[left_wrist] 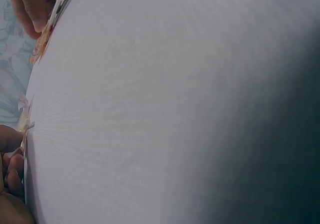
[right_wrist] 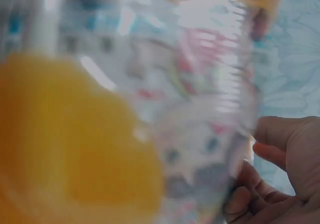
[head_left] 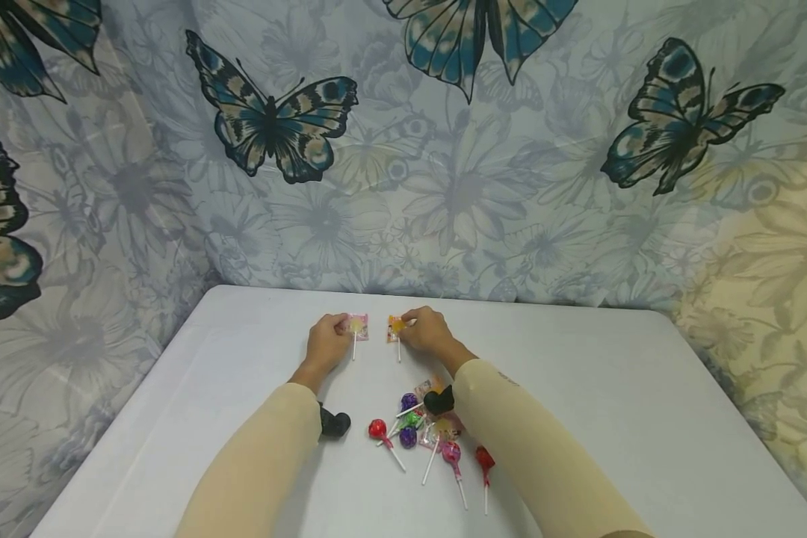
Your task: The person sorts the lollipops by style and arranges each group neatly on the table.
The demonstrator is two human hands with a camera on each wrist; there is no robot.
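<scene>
Near the table's far edge, my left hand pinches a flat lollipop in a pink printed wrapper by its left side, its white stick pointing toward me. Just to the right, my right hand pinches the side of a similar lollipop in an orange wrapper. A small gap separates the two wrappers. In the left wrist view, my left hand shows at the lower left and the orange-wrapped lollipop at the upper left. A clear-wrapped yellow lollipop looms blurred before the right wrist camera, my right hand beyond it.
Several lollipops lie heaped in front of the right forearm, among them a purple one, a green one and flat wrapped ones. Around them are a red lollipop, a pink one and another red one. Butterfly-patterned cloth hangs behind the white table.
</scene>
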